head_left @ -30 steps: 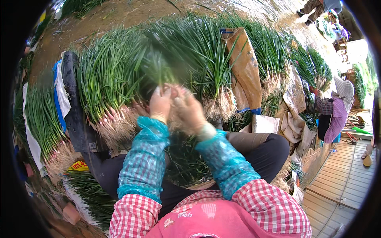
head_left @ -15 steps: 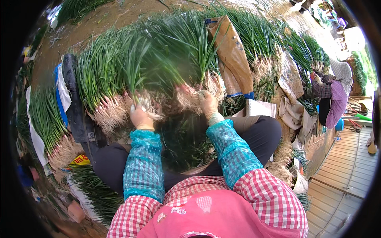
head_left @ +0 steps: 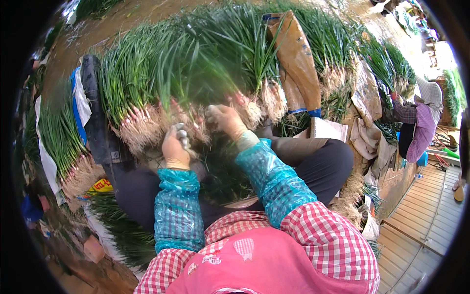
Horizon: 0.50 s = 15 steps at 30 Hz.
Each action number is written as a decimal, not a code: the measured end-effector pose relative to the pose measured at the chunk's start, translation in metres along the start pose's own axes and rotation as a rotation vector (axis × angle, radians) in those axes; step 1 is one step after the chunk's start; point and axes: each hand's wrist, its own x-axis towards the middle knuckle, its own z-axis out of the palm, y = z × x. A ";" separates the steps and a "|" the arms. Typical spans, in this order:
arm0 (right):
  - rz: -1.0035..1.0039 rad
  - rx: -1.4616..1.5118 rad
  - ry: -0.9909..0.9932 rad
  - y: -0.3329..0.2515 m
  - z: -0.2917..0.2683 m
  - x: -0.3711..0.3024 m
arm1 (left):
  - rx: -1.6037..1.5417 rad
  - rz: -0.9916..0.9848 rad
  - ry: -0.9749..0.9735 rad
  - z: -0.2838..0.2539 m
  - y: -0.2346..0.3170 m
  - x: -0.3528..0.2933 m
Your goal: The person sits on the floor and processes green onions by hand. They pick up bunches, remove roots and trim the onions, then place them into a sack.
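Green onions with long green leaves, pinkish bulbs and pale shaggy roots (head_left: 139,130) lie in a row before me, roots toward me. My left hand (head_left: 176,147), in a pale glove with grey fingertips, is curled closed around the lower end of some green onions (head_left: 172,110); their roots are partly hidden by the fingers. My right hand (head_left: 227,121), also gloved, is closed beside the roots of the middle bunch (head_left: 198,125). What its fingers hold, if anything, is hidden. Right of it lie more rooted bunches (head_left: 247,108).
A brown sack (head_left: 296,63) lies across the row on the right, a dark boot-like piece (head_left: 95,108) on the left. My bent legs (head_left: 318,166) flank the work. Another person (head_left: 423,117) sits at the far right by more onions. Metal panels (head_left: 421,206) cover the lower right.
My right hand has moved left, away from the right-hand bunch and toward my left hand. My left hand has turned slightly and come a little nearer to me. The view has shifted slightly.
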 end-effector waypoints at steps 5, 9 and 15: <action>-0.043 -0.220 -0.286 0.023 0.047 0.016 | -0.209 -0.206 -0.102 0.007 -0.012 -0.035; -0.101 -0.091 0.165 0.023 0.017 -0.005 | -0.072 0.091 -0.162 0.008 -0.005 -0.049; -0.499 -0.779 0.063 -0.005 -0.011 -0.090 | 0.217 -0.265 -0.318 0.025 -0.026 -0.054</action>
